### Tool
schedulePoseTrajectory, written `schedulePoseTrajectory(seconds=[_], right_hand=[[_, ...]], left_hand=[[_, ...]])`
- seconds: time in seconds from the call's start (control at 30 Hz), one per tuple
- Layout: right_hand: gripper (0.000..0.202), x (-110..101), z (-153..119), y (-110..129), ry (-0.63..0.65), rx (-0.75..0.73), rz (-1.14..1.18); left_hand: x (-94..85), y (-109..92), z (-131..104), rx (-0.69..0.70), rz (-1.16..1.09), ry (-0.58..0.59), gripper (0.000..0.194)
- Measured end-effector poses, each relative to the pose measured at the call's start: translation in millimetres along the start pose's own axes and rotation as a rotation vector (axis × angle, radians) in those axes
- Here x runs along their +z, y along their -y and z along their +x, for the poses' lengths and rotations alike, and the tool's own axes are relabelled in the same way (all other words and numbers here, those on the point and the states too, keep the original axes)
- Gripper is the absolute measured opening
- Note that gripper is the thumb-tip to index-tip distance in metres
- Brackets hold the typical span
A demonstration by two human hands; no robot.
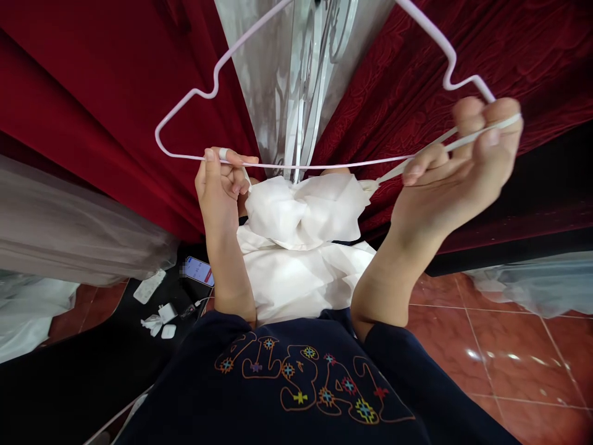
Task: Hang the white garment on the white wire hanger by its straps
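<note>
A pale pink clothes hanger [324, 165] is held up across the view, its top cut off by the frame edge. My left hand [222, 179] pinches its lower bar near the left corner, and a white band circles one finger. My right hand [467, 154] is at the hanger's right end, with a thin white strap looped over its fingers and pulled taut. That strap runs down to a white garment [306, 213] hanging below the bar and spreading over my lap. Another strap end shows beside my left fingers.
Dark red curtains [115, 93] hang on both sides, with sheer white fabric [259, 68] between them. A lit phone [199, 271], a white charger [166, 312] and small white items lie on a black surface at left. Red floor tiles [500, 346] show at right.
</note>
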State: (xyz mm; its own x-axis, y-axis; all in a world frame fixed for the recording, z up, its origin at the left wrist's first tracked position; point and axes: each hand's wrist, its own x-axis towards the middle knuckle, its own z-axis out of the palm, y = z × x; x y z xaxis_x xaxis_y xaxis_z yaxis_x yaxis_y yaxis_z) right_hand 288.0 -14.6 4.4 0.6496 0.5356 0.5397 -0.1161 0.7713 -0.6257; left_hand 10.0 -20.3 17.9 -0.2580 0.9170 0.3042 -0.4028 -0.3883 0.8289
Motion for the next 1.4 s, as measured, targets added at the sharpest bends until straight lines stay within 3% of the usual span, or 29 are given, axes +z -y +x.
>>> schedulePoseTrajectory(seconds=[0.1,0.17,0.27,0.33,0.4,0.47,0.6,0.73,0.9,1.0,1.13,1.3,1.4], right_hand=[[0.035,-12,10,-4,-0.169,-0.089,0.019],[0.035,-15,8,1,-0.157,-0.128,0.016],[0.029,-3,-11,20,0.076,-0.097,-0.088],[0.022,10,-27,31,0.290,0.042,-0.202],[0.025,21,-39,32,0.472,0.176,-0.277],[0.034,28,-47,25,0.569,0.226,-0.318],[0.039,27,-51,4,0.511,0.192,-0.329],[0.030,19,-48,0,0.440,0.206,-0.311],[0.034,11,-44,-1,0.403,0.222,-0.319],[0.036,11,-45,-7,0.404,0.227,-0.336],[0.040,14,-50,-17,0.419,0.143,-0.318],[0.038,13,-48,-19,0.403,0.089,-0.358],[0.038,10,-43,-17,0.400,0.082,-0.376]], left_hand=[[-1.0,1,0,-0.010,0.030,0.001,0.062],[-1.7,4,1,0.006,0.040,0.013,0.060],[-2.1,7,1,0.023,0.034,0.044,0.058],[-1.6,9,1,0.009,0.047,0.048,0.057],[-0.8,10,1,-0.005,0.074,0.035,0.058],[-0.7,10,0,-0.013,0.090,0.027,0.056],[-7.4,9,0,-0.014,0.088,0.084,0.045],[-28.7,7,4,0.047,0.097,0.040,0.009],[-57.2,4,10,0.437,0.213,-0.202,0.038],[-65.4,1,12,0.571,0.231,-0.240,0.053],[-72.1,1,11,0.630,0.275,-0.180,0.049],[-70.4,1,7,0.615,0.261,-0.113,0.017],[-59.5,-6,5,0.575,0.252,-0.023,0.026]])
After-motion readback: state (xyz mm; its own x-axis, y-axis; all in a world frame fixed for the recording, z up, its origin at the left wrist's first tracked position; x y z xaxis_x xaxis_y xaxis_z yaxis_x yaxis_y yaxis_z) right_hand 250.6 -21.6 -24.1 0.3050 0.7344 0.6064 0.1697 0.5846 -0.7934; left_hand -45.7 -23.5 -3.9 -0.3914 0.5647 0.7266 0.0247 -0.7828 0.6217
